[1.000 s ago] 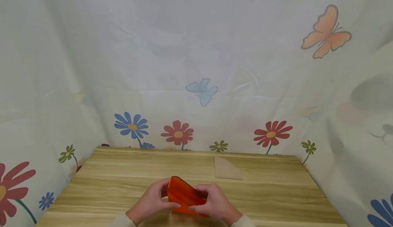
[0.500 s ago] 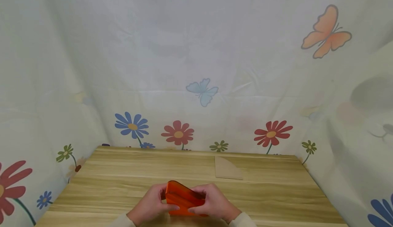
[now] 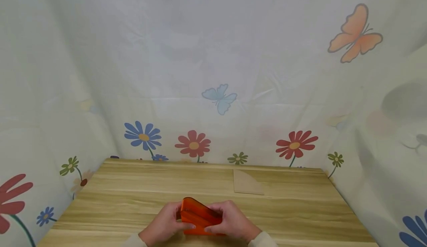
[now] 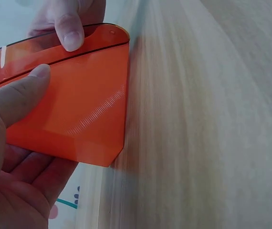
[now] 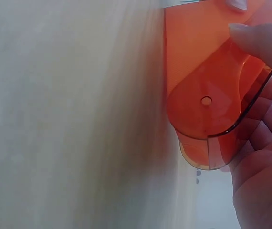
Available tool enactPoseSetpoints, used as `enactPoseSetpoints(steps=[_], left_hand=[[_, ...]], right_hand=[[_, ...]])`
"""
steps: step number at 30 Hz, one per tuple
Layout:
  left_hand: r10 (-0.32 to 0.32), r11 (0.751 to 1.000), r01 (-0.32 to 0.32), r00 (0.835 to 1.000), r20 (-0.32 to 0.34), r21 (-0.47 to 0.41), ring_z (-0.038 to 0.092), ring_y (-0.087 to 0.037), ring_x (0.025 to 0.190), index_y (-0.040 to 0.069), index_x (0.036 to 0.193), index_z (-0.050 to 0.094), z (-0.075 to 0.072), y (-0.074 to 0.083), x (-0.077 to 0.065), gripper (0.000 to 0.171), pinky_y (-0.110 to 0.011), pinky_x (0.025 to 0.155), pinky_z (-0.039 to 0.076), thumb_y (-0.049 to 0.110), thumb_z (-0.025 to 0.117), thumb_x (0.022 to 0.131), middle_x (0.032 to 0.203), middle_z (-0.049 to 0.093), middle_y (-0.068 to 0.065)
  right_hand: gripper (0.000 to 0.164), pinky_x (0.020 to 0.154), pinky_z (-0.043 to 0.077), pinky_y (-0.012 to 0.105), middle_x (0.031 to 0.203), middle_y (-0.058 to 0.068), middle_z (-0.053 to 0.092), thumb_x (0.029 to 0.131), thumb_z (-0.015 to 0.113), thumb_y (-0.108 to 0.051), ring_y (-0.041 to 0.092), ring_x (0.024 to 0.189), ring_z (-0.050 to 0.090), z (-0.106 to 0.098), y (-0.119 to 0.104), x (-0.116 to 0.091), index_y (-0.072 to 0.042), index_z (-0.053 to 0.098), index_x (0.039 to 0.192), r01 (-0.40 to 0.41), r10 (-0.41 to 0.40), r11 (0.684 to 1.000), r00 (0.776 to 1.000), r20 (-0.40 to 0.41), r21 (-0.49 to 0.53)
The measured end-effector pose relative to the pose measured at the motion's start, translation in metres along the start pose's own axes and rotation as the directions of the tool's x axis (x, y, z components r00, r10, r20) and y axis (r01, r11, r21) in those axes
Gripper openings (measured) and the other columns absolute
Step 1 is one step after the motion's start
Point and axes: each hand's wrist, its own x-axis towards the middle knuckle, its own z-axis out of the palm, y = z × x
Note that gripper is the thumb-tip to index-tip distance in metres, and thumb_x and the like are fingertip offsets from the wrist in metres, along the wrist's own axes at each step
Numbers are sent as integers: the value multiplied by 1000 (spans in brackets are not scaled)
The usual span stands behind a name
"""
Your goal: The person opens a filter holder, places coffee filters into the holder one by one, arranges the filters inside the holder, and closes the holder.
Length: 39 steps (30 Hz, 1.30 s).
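1 orange piece (image 3: 199, 217), L hand (image 3: 166, 223) & R hand (image 3: 232, 223) pinching its opp. ends; prob. light, stiff, slick, so hold its sides.

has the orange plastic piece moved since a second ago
Yes, the orange plastic piece shifted slightly down in the head view: its top, earlier about level with the lower edge of the brown quarter-circle sheet, now sits below it.

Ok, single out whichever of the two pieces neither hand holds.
The tan quarter-circle piece, lying flat on the table; the translucent orange piece, by contrast, is gripped by the left hand and the right hand.
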Motion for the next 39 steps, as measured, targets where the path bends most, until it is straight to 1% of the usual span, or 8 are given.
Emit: enactPoseSetpoints(steps=[4, 7, 12, 18, 30, 32, 35, 39], left_hand=[[-23, 1000, 23, 1000, 2, -3, 71, -12, 98, 28, 122, 70, -1, 1, 0, 41, -18, 88, 55, 36, 85, 84, 114, 75, 10], [-24, 1000, 24, 1000, 2, -14, 71, -12, 96, 27, 122, 70, -1, 0, 0, 42, -19, 87, 55, 35, 85, 83, 113, 76, 9], [14, 1000, -15, 1000, -7, -18, 71, -12, 93, 23, 120, 72, 0, -2, 1, 42, -21, 85, 56, 35, 86, 82, 109, 77, 7], [40, 999, -40, 999, -6, -28, 71, -11, 91, 23, 119, 72, 0, -6, 0, 41, -22, 84, 56, 34, 86, 82, 108, 78, 6], [14, 999, -14, 1000, 1, -33, 71, -12, 92, 25, 120, 72, -1, -5, 0, 43, -22, 85, 55, 38, 86, 81, 109, 78, 7], [18, 999, -18, 1000, -1, -31, 71, -12, 92, 24, 120, 72, -1, -6, 0, 43, -22, 85, 55, 38, 86, 82, 109, 78, 7], [19, 999, -19, 1000, -2, -39, 71, -11, 92, 23, 120, 72, -1, -7, 0, 43, -22, 84, 55, 38, 86, 82, 109, 78, 7], [16, 999, -15, 1000, 0, -46, 72, -12, 92, 22, 120, 72, -1, -6, 0, 43, -22, 84, 56, 36, 86, 82, 109, 78, 6]], right_hand=[[38, 81, 54, 21, 100, -11, 75, 83, 87, -28, 2, 83, 66, 1, 1, 0, -24, 75, 119, -10, 10, 1000, 1000, 5, 14], [38, 82, 54, 21, 101, -12, 75, 83, 87, -28, 2, 84, 66, 1, 1, 0, -24, 75, 119, -10, 10, 1000, 1000, 4, 16], [38, 81, 54, 21, 100, -11, 74, 83, 87, -28, 2, 84, 66, 1, 1, -1, -23, 74, 119, -5, 5, 1000, 1000, -2, 14], [37, 82, 54, 21, 100, -11, 74, 84, 87, -29, 3, 84, 65, 2, 3, -1, -25, 74, 118, -7, 7, 1000, 1000, 2, 17], [37, 82, 54, 21, 101, -11, 74, 84, 86, -30, 3, 85, 65, 1, 2, -2, -24, 74, 118, -5, 5, 1000, 1000, 7, 20], [38, 83, 54, 21, 101, -11, 74, 84, 87, -30, 3, 86, 65, 0, 2, -1, -24, 74, 119, -12, 12, 1000, 1000, 7, 11], [42, 86, 54, 21, 105, -11, 74, 83, 87, -32, 4, 90, 66, 0, -1, -1, -24, 73, 121, -52, 52, 998, 999, 10, 17], [52, 94, 55, 24, 118, -10, 74, 82, 88, -34, 6, 103, 68, -2, -5, 2, -23, 69, 129, -108, 109, 992, 994, -5, 68]])
